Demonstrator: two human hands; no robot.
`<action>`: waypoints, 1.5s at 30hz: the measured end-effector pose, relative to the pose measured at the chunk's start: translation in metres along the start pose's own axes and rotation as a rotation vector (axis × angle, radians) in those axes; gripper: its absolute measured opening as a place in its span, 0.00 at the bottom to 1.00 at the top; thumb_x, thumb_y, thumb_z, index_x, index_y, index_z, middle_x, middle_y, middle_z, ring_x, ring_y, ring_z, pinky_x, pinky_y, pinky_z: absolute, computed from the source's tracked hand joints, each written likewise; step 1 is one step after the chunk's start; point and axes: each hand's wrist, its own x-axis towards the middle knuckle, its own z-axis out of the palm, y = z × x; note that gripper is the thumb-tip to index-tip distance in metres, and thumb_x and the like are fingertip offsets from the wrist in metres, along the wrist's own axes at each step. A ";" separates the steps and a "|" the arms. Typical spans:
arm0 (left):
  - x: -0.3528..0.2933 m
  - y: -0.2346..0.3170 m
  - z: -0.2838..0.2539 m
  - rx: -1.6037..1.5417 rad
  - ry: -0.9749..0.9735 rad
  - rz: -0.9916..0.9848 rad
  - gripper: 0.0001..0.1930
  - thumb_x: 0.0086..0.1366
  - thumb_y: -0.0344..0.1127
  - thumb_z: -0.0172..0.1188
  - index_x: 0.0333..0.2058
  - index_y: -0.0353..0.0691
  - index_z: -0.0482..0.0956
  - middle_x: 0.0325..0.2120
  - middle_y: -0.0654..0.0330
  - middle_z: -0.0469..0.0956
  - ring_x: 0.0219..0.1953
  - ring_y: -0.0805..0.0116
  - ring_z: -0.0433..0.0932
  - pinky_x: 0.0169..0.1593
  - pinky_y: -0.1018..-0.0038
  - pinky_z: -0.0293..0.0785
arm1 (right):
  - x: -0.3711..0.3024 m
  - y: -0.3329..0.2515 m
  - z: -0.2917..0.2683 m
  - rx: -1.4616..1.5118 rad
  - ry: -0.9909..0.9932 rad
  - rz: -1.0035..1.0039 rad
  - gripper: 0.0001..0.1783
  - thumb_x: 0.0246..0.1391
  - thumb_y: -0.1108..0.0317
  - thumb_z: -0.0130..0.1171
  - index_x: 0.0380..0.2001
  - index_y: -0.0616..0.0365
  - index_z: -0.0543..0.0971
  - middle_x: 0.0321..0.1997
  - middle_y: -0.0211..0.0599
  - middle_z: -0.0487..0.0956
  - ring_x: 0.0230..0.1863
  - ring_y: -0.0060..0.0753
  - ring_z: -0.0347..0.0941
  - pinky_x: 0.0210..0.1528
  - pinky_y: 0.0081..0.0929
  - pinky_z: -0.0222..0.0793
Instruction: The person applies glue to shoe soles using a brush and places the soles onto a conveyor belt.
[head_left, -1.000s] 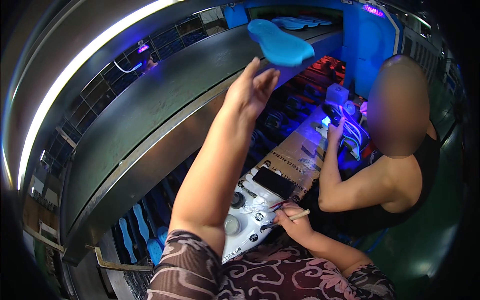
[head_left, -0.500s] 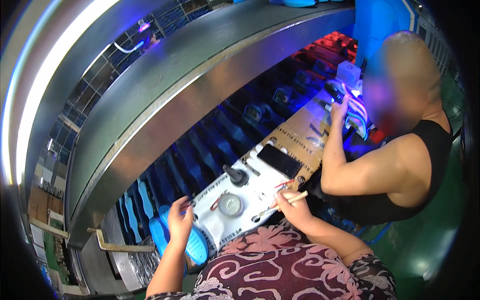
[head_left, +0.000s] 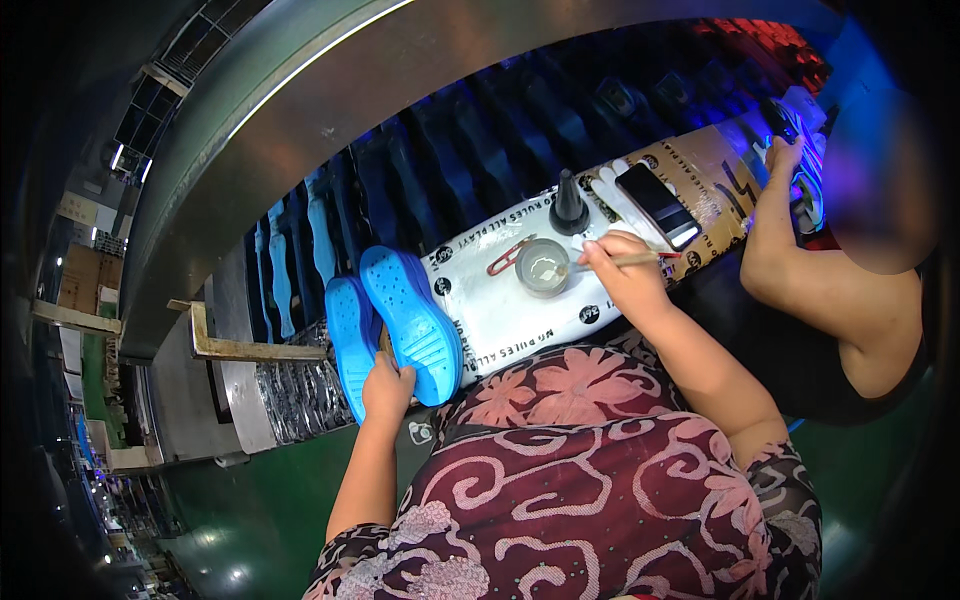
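Note:
Two bright blue shoe soles (head_left: 412, 315) lie side by side at the left end of the white-covered board (head_left: 490, 335). My left hand (head_left: 388, 392) is closed at their near end, its thumb by the right sole; part of its grip is hidden. In my right hand (head_left: 632, 280) is a thin brush with a pale wooden handle (head_left: 638, 259). The brush's tip end points into a small round glass jar (head_left: 543, 268) holding some clear liquid. Behind the jar stands a black bottle with a tapered nozzle (head_left: 569, 205).
A red looped object (head_left: 508, 257) lies left of the jar, and a phone (head_left: 657, 205) rests beyond my right hand. Rows of dark soles (head_left: 430, 170) fill the far side under a metal hood (head_left: 330, 110). A co-worker's arm (head_left: 800, 270) reaches in at right.
My left hand has come down from beside the board onto the blue soles. The brush has moved from the near side of the board to the jar. My view has swung left.

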 end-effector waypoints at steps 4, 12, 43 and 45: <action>-0.001 -0.017 0.009 -0.324 0.053 -0.037 0.16 0.53 0.33 0.56 0.39 0.31 0.67 0.18 0.52 0.74 0.20 0.55 0.74 0.26 0.62 0.69 | 0.012 0.021 0.034 -0.213 -0.047 -0.105 0.12 0.50 0.64 0.59 0.18 0.57 0.79 0.20 0.34 0.76 0.27 0.40 0.71 0.35 0.34 0.63; -0.007 -0.016 -0.027 -1.275 -0.489 -0.284 0.15 0.61 0.35 0.54 0.43 0.33 0.71 0.21 0.65 0.73 0.15 0.80 0.67 0.16 0.83 0.59 | 0.020 0.026 0.062 -0.216 -0.044 -0.204 0.10 0.46 0.66 0.62 0.16 0.58 0.77 0.18 0.37 0.74 0.25 0.44 0.70 0.36 0.37 0.62; -0.033 0.134 -0.061 -1.130 0.292 0.469 0.21 0.53 0.27 0.60 0.45 0.29 0.67 0.36 0.52 0.77 0.37 0.65 0.78 0.45 0.71 0.72 | -0.009 -0.096 0.016 0.037 -0.063 -0.379 0.13 0.52 0.67 0.56 0.15 0.56 0.78 0.16 0.32 0.72 0.22 0.37 0.67 0.42 0.35 0.63; -0.032 0.132 -0.058 -1.111 0.321 0.507 0.21 0.52 0.25 0.61 0.45 0.29 0.67 0.36 0.52 0.77 0.37 0.65 0.78 0.44 0.72 0.73 | -0.008 -0.097 0.019 0.015 -0.095 -0.392 0.13 0.51 0.67 0.57 0.15 0.55 0.78 0.16 0.32 0.71 0.23 0.38 0.67 0.44 0.37 0.63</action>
